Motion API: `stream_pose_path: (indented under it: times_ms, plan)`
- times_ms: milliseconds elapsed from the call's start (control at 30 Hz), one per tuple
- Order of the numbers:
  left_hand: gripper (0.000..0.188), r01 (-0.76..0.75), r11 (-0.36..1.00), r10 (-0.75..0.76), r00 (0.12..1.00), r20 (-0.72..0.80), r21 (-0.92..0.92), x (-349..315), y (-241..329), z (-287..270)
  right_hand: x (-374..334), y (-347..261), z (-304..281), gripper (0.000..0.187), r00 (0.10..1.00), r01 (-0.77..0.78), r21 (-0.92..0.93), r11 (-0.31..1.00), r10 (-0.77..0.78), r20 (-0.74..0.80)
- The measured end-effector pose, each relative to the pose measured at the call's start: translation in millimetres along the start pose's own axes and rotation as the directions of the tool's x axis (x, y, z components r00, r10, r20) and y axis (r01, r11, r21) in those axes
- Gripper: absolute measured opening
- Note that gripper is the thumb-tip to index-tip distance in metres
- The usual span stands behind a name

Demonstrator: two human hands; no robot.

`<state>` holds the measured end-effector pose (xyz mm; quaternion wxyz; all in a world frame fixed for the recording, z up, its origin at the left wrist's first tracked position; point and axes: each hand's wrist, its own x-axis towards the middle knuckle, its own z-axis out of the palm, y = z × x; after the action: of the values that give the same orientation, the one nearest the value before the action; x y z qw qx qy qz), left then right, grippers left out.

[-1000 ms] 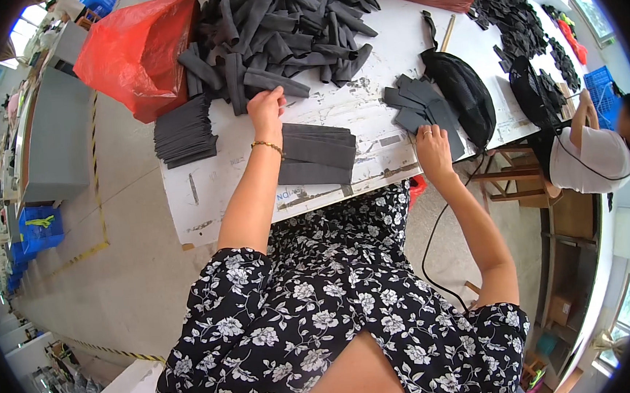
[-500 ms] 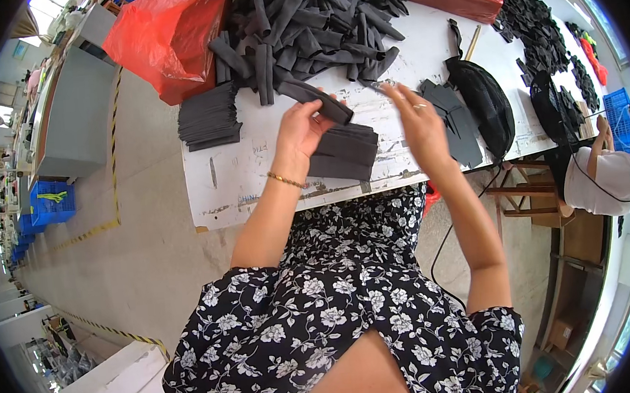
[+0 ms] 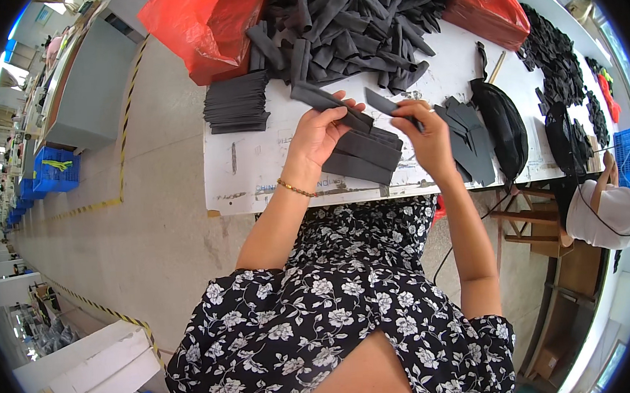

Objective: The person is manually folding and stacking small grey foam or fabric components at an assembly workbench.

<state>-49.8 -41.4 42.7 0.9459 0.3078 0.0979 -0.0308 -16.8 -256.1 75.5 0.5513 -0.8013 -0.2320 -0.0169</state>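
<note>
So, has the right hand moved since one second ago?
Yes. The right hand left the flat pieces by the black bag and went left, toward the left hand.

the left hand [image 3: 319,132] hides part of the dark strip [image 3: 327,102] it grips.

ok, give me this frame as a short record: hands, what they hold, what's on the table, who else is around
left hand: grips a folded dark grey strip above the table
right hand: pinches a small grey piece
under hands: flat stack of grey pieces
table: white, marked and scuffed
far side: loose heap of grey strips, two red bags
left edge: neat pile of grey pieces
right: black pouch, more grey cut pieces
others: one person at lower right, seated
</note>
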Motion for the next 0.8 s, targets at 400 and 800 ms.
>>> stream_pose_path:
  times_ms: [400, 800]
  plan:
    - [0.022, 0.036, 0.992, -0.045, 0.997, -0.063, -0.124, 5.0, 2.0, -13.2, -22.7, -24.0, -12.5, 0.036, 0.992, 0.078, -0.27, 0.96, -0.048, 0.117]
    - [0.026, 0.014, 1.0, -0.013, 0.996, -0.086, 0.001, 2.8, 4.8, -10.4, -11.7, -37.5, -8.7, 0.027, 0.979, 0.191, -0.33, 0.924, -0.156, 0.129]
